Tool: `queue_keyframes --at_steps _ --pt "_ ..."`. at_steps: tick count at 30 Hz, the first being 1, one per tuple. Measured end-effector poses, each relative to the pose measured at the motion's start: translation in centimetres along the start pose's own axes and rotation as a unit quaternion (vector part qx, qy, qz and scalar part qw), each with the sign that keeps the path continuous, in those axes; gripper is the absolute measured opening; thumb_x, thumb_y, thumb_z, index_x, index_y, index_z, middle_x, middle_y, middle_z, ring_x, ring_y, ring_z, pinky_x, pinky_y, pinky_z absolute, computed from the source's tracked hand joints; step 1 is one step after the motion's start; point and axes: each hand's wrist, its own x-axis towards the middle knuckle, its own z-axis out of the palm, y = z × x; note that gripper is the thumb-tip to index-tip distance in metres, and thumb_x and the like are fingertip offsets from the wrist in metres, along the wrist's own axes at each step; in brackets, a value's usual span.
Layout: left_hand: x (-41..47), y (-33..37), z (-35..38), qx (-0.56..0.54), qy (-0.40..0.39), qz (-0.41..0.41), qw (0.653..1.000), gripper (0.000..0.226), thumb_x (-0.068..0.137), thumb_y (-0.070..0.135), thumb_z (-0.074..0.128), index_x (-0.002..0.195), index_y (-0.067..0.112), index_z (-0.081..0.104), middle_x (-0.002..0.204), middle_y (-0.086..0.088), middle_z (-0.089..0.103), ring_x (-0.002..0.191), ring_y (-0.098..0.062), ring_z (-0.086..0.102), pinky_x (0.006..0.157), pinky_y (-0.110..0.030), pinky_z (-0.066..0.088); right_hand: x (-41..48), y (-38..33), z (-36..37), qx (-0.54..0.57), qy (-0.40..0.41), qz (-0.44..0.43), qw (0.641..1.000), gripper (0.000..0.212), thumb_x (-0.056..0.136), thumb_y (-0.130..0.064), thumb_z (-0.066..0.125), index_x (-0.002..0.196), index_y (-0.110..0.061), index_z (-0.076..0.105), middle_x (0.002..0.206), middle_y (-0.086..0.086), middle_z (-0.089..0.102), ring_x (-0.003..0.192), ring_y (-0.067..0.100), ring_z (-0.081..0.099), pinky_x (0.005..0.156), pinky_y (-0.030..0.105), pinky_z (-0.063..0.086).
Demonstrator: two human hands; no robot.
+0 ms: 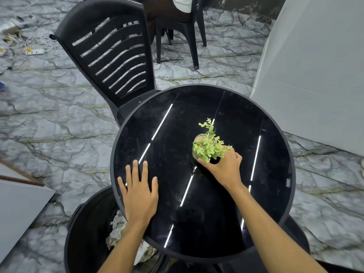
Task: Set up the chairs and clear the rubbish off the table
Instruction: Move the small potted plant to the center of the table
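Observation:
A round glossy black table (161,134) fills the middle of the view. On it stands a small green plant in a pot (206,146), and my right hand (224,166) is wrapped around the pot's near side. My left hand (139,192) lies flat on the table's left edge, fingers spread, holding nothing. A black slatted plastic chair (112,54) is pushed against the table's far left side. Below the table's left edge stands a black bin (82,239) with crumpled paper rubbish (118,227) inside.
A second dark chair (183,26) stands farther back with someone seated in it. A white wall or cabinet (315,75) rises at the right. Cables and a power strip (34,52) lie on the marble floor at far left. A grey panel (17,209) lies at lower left.

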Motion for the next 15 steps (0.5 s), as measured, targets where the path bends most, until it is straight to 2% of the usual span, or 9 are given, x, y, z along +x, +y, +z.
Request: queue_keyframes --at_steps 2,5,8,11,13,15 --pt "0.0 0.0 0.0 -0.001 0.003 0.001 1.0 0.062 0.101 0.046 0.032 0.157 0.026 0.016 0.167 -0.002 0.009 0.154 -0.022 -0.001 0.123 -0.053 0.003 0.1 0.0 -0.2 -0.005 -0.004 0.002 1.0 0.04 0.066 -0.07 0.067 0.092 -0.039 0.067 0.089 -0.023 0.063 0.102 0.007 0.048 0.097 0.032 0.023" --pt "-0.1 0.0 0.1 0.0 0.005 0.005 1.0 0.061 0.101 0.046 0.032 0.157 0.026 0.018 0.166 -0.002 0.01 0.154 -0.022 0.0 0.123 -0.052 0.003 -0.1 0.2 -0.7 -0.013 -0.022 -0.02 0.999 0.046 0.063 -0.071 0.065 0.099 -0.045 0.062 0.089 -0.036 0.053 0.1 0.003 0.042 0.096 0.031 0.023" --pt "0.0 0.0 -0.1 -0.002 0.002 0.004 1.0 0.061 0.101 0.046 0.032 0.157 0.026 0.017 0.167 -0.001 0.009 0.154 -0.022 -0.001 0.124 -0.051 0.002 -0.5 1.1 -1.8 -0.018 -0.035 -0.036 0.999 0.044 0.063 -0.063 0.074 0.099 -0.044 0.056 0.088 -0.037 0.045 0.099 0.005 0.042 0.096 0.035 0.032" --pt "-0.2 0.1 -0.4 0.0 -0.012 0.002 1.0 0.061 0.102 0.046 0.031 0.157 0.025 0.016 0.167 0.0 0.007 0.154 -0.021 -0.003 0.124 -0.051 0.0 -1.5 2.5 -2.8 -0.045 -0.059 -0.029 0.997 0.058 0.067 -0.061 0.074 0.117 -0.034 0.058 0.106 -0.027 0.053 0.117 0.013 0.047 0.102 0.038 0.031" --pt "0.0 0.3 -1.0 -0.014 -0.016 0.007 1.0 0.061 0.102 0.046 0.031 0.157 0.025 0.014 0.167 0.0 0.004 0.153 -0.021 -0.005 0.124 -0.05 -0.002 -2.1 3.0 -3.7 -0.076 -0.071 -0.017 0.994 0.064 0.074 -0.059 0.07 0.13 -0.031 0.054 0.124 -0.016 0.058 0.132 0.016 0.04 0.109 0.041 0.027" --pt "-0.1 -0.2 -1.2 -0.016 -0.035 0.013 0.999 0.061 0.103 0.046 0.032 0.157 0.026 0.012 0.166 0.002 0.0 0.153 -0.02 -0.008 0.124 -0.049 -0.003 -3.3 4.1 -4.5 -0.116 -0.077 -0.012 0.99 0.061 0.082 -0.057 0.063 0.137 -0.031 0.05 0.143 -0.011 0.05 0.142 0.016 0.03 0.114 0.042 0.021"
